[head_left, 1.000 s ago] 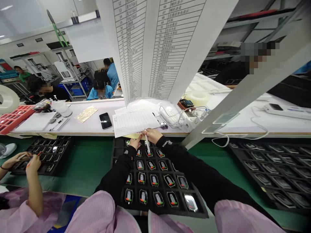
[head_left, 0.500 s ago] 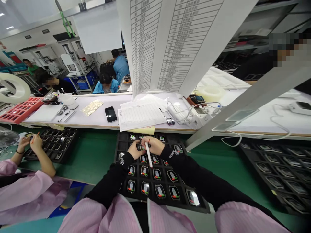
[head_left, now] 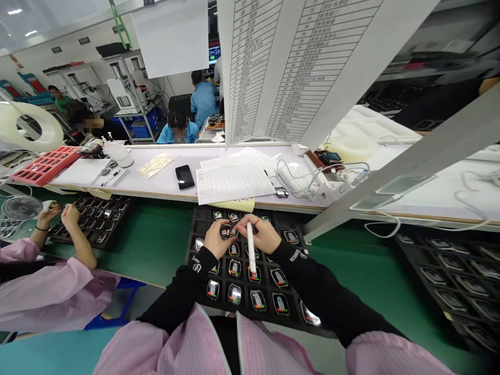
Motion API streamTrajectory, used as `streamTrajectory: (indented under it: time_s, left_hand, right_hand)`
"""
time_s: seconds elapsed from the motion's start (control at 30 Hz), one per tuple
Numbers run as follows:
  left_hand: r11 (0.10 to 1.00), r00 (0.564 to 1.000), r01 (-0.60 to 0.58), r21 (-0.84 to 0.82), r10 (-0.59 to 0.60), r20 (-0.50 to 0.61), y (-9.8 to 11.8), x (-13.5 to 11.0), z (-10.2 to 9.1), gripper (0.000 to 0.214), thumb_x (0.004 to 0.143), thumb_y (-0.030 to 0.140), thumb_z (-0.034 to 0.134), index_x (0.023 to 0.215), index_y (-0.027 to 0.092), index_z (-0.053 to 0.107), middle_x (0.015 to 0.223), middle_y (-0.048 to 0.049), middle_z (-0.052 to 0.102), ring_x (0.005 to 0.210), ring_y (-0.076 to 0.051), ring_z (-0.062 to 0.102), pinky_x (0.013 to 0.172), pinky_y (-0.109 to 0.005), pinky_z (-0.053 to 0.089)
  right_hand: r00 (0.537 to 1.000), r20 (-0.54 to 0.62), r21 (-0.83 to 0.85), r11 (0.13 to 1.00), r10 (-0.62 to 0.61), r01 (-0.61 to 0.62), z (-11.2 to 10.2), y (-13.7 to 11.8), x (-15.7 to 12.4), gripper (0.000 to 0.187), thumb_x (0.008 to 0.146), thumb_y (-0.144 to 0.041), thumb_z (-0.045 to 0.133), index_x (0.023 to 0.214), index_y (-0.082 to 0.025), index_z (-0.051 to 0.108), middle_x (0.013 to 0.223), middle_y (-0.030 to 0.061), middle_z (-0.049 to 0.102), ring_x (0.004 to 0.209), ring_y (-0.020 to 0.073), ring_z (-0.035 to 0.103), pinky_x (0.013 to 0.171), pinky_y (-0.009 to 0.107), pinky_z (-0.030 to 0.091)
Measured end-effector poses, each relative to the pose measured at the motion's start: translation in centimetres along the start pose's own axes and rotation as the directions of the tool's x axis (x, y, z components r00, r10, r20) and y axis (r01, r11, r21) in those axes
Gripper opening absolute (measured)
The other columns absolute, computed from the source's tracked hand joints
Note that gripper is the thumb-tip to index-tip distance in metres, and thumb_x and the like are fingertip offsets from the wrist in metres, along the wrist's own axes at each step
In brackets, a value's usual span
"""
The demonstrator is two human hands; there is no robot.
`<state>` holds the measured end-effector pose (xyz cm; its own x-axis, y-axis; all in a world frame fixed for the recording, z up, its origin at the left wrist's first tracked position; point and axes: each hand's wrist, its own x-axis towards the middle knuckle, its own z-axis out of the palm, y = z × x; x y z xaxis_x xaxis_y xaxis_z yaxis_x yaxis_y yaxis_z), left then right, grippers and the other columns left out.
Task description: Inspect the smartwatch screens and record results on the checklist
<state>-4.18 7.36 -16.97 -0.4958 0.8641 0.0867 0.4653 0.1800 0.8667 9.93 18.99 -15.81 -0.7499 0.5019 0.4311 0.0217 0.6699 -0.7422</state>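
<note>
Over the black compartment tray (head_left: pixel 245 288), my left hand (head_left: pixel 214 240) is closed on a small dark watch body (head_left: pixel 225 232), held tilted. My right hand (head_left: pixel 264 236) grips a white pen-shaped tool (head_left: pixel 251 250); one end of it points down toward me and the other is partly hidden by my fingers, close to the watch body. Watch bodies with lit screens, such as this one (head_left: pixel 258 300), lie in the tray's compartments. My hands and sleeves cover some compartments.
A shelf behind the tray carries a phone (head_left: pixel 185 177), printed sheets (head_left: pixel 234 182) and white cables. A slanted metal post (head_left: pixel 336 213) rises at right, beside another tray (head_left: pixel 449 281). A co-worker's hands (head_left: pixel 70 216) are at a tray on the left.
The view has shifted slightly. My hands stay over the tray, a little farther apart, and the dark watch body now shows more of its face. The white tool is still in my right hand.
</note>
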Motion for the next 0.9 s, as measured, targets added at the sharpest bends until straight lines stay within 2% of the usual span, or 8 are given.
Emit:
streamTrajectory:
  time_s: [0.07,0.13,0.33,0.43,0.5,0.7,0.9]
  left_hand:
    - [1.0,1.0,-0.019,-0.001,0.019,-0.017,0.6,-0.6,-0.6,0.048,0.066,0.01,0.081,0.109,0.02,0.062,0.118,-0.008,0.067,0.117,-0.025,0.061,0.106,-0.042,0.046]
    - [0.999,0.998,-0.05,-0.009,0.05,-0.039,1.2,-1.1,-1.1,0.045,0.068,0.01,0.08,0.108,0.021,0.062,0.116,-0.0065,0.067,0.115,-0.024,0.061,0.105,-0.04,0.047]
    - [0.99,0.981,-0.144,-0.009,0.141,-0.131,2.5,-2.6,-1.3,0.033,0.079,0.011,0.068,0.108,0.02,0.056,0.113,-0.0082,0.064,0.112,-0.022,0.061,0.101,-0.037,0.048]
    - [0.989,0.973,-0.149,0.004,0.148,-0.175,3.4,-3.2,-1.4,0.026,0.085,0.016,0.061,0.11,0.02,0.053,0.11,-0.0088,0.063,0.106,-0.021,0.062,0.095,-0.034,0.05]
    - [0.989,0.969,-0.146,0.028,0.148,-0.2,4.1,-3.5,-1.7,0.024,0.087,0.016,0.056,0.11,0.02,0.052,0.107,-0.0081,0.062,0.098,-0.019,0.063,0.088,-0.031,0.051]
    - [0.971,0.953,-0.221,0.093,0.235,-0.19,7.1,-3.8,-2.9,0.024,0.089,0.017,0.055,0.113,0.02,0.051,0.109,-0.008,0.06,0.097,-0.018,0.062,0.084,-0.03,0.05]
    - [0.979,0.966,-0.204,0.023,0.205,-0.155,8.9,-4.2,-3.0,0.024,0.091,0.02,0.054,0.115,0.02,0.05,0.111,-0.0081,0.057,0.098,-0.019,0.06,0.085,-0.032,0.051]
  right_hand:
    - [0.984,-0.115,0.062,0.989,0.139,-0.133,-0.6,-0.2,-1.1,0.028,0.093,-0.048,0.058,0.082,-0.022,0.055,0.083,0.0051,0.071,0.073,0.0209,0.067,0.071,0.033,0.052]
    - [0.954,-0.206,0.127,0.972,0.219,-0.195,-0.8,-0.2,-2.3,0.033,0.092,-0.053,0.06,0.082,-0.022,0.053,0.083,0.0063,0.073,0.075,0.0222,0.069,0.072,0.034,0.052]
    - [0.847,-0.375,0.355,0.902,0.377,-0.244,0.5,-0.7,-6.1,0.04,0.086,-0.059,0.064,0.079,-0.024,0.047,0.072,0.0063,0.072,0.068,0.0239,0.069,0.069,0.037,0.053]
    - [0.775,-0.44,0.397,0.872,0.453,-0.285,1.1,-1.3,-7.9,0.04,0.086,-0.058,0.065,0.076,-0.024,0.047,0.067,0.0052,0.071,0.063,0.0231,0.067,0.065,0.036,0.053]
    - [0.745,-0.461,0.405,0.861,0.482,-0.307,1.1,-1.5,-9.0,0.039,0.085,-0.058,0.065,0.076,-0.024,0.048,0.066,0.005,0.071,0.061,0.0227,0.066,0.064,0.035,0.052]
    - [0.707,-0.466,0.42,0.837,0.531,-0.352,0.4,-1.0,-11.3,0.039,0.083,-0.057,0.068,0.078,-0.023,0.051,0.067,0.0053,0.071,0.063,0.0228,0.068,0.066,0.034,0.052]
    - [0.695,-0.468,0.431,0.827,0.546,-0.36,0.0,-1.0,-12.0,0.04,0.082,-0.056,0.07,0.08,-0.021,0.05,0.067,0.0057,0.071,0.065,0.0218,0.069,0.07,0.031,0.052]
